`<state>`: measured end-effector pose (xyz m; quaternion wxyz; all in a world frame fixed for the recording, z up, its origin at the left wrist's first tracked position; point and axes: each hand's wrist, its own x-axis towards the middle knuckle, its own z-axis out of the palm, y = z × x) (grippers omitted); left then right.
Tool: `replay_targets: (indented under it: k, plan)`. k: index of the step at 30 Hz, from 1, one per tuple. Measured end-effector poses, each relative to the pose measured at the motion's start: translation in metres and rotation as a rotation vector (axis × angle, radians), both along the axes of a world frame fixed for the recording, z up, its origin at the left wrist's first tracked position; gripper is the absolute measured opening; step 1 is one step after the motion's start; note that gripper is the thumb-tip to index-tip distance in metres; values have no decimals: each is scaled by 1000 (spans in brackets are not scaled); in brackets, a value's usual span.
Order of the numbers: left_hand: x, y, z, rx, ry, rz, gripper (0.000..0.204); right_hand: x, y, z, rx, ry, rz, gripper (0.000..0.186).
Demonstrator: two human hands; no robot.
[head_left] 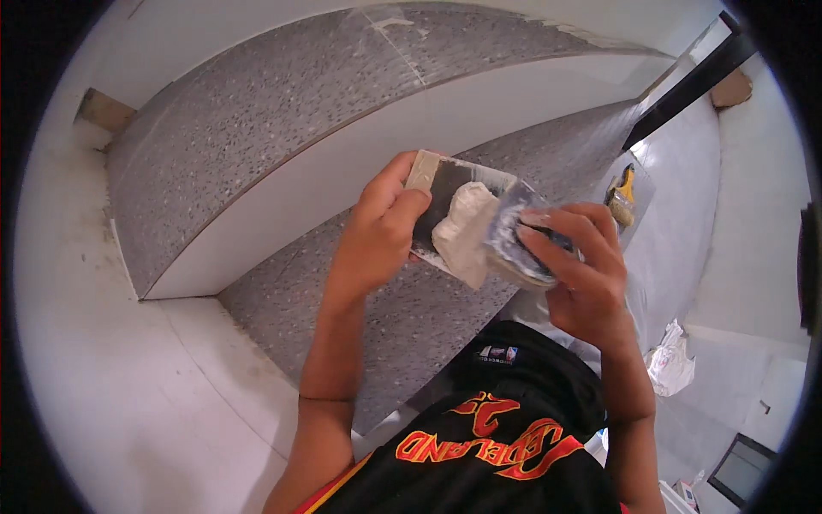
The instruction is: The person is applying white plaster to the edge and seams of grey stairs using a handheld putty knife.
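My left hand (385,218) is closed on the beige edge of a flat, dark-faced putty scraper (439,190), thumb on top. A thick lump of off-white putty (462,224) sits on that face. From the right, my right hand (591,265) grips a second putty scraper (512,210), its fingers pressed on the smeared tool. This tool's blade meets the right side of the lump. Both tools are held above a grey speckled stone step (291,300). The palm side of each hand is hidden.
An upper speckled step (257,111) rises above a white riser (342,163). A yellow-handled brush (623,201) lies to the right, near a slanting black post (685,86). White walls stand at left and right. Crumpled white plastic (670,364) lies at the lower right.
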<state>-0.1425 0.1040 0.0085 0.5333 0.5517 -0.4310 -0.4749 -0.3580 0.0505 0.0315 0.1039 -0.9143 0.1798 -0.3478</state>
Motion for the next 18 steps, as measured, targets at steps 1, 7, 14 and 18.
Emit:
replay_targets:
  k: [1,7,14,18]
  plan:
    - [-7,0,5,-31,24,28,32,5,1,2,-82,9,21,46]
    - [-4,1,2,-233,-32,253,30,13,19,9,-181,205,67,41]
    - [69,34,11,-406,-289,804,32,1,-8,-7,245,216,-14,28]
    - [98,35,19,-557,217,1142,37,-17,-25,-29,433,118,-125,24]
